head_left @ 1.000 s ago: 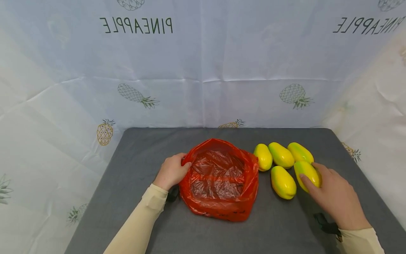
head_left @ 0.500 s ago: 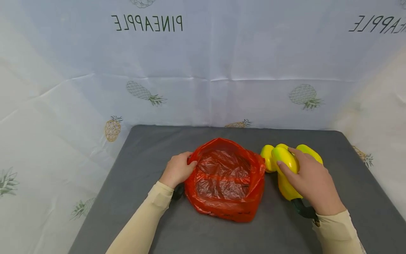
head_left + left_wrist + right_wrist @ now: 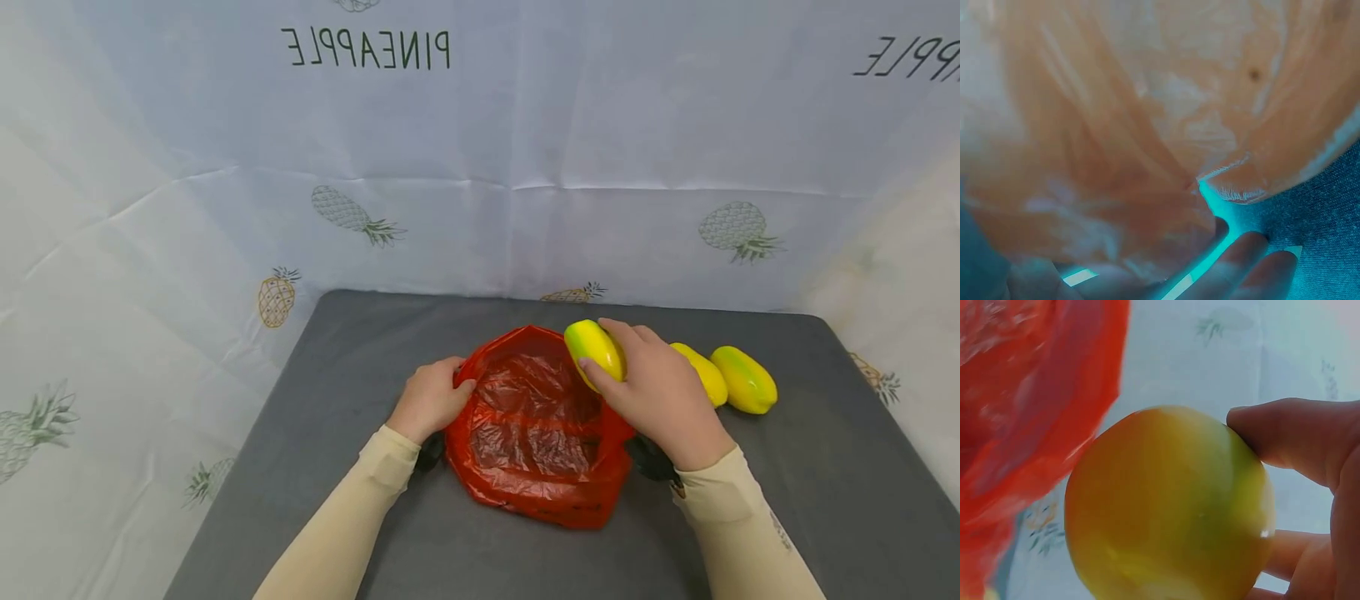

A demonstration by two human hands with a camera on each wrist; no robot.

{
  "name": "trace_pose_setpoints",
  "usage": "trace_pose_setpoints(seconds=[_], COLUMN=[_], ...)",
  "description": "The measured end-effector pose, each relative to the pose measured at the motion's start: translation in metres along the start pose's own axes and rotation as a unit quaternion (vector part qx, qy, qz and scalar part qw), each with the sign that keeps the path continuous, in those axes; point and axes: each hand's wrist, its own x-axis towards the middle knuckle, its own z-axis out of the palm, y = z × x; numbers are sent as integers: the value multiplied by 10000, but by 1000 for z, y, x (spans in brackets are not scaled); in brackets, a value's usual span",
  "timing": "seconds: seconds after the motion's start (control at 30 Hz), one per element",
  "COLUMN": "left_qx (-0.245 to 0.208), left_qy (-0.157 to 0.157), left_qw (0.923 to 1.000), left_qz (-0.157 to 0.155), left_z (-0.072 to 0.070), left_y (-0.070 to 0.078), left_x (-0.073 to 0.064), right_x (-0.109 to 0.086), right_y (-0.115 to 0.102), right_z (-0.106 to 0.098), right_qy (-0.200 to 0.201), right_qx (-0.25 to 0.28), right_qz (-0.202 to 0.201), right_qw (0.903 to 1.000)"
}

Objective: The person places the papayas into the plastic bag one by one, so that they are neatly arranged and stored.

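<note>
A red plastic bag (image 3: 525, 500) stands on the table with its mouth spread upward. My left hand (image 3: 426, 402) pinches its left rim, thumb inside the mouth. The bag (image 3: 1116, 100) fills most of the left wrist view, with fingertips (image 3: 1244, 262) below it. Over the bag's right rim, my right hand (image 3: 663, 400) holds a yellow-green mango (image 3: 591, 348) between thumb and fingers. In the right wrist view this mango (image 3: 1166, 506) is close to the bag's edge (image 3: 1094, 381). Right of that hand lie a partly covered mango (image 3: 703, 373) and another mango (image 3: 744, 380).
The dark grey table (image 3: 390, 333) carries everything. A white cloth (image 3: 600, 125) printed with pineapples hangs behind it and along both sides. My right hand and forearm block part of the table where other mangoes lay earlier.
My right hand has lifted the mango from the group and carried it left to above the bag's right rim. My left hand keeps its hold on the bag. The view has turned slightly right.
</note>
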Motion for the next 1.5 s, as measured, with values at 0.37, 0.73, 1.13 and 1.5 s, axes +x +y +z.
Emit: trace_pose_setpoints(seconds=[0.37, 0.73, 1.13, 1.5], left_qx=[51, 76, 141, 187], left_qy=[8, -40, -58, -41], left_qw=[10000, 9999, 9999, 9998], left_qz=[17, 53, 63, 53], left_z=[-2, -2, -4, -2], left_y=[-1, -2, 0, -1], left_x=[0, 0, 2, 3], right_x=[24, 45, 58, 63], right_y=[-37, -51, -51, -48], right_z=[24, 73, 99, 108], right_qy=[-331, -838, -1118, -1083], right_qx=[-133, -77, -223, -184], right_qz=[-467, -731, -590, -518], right_qw=[9983, 9938, 9917, 9926])
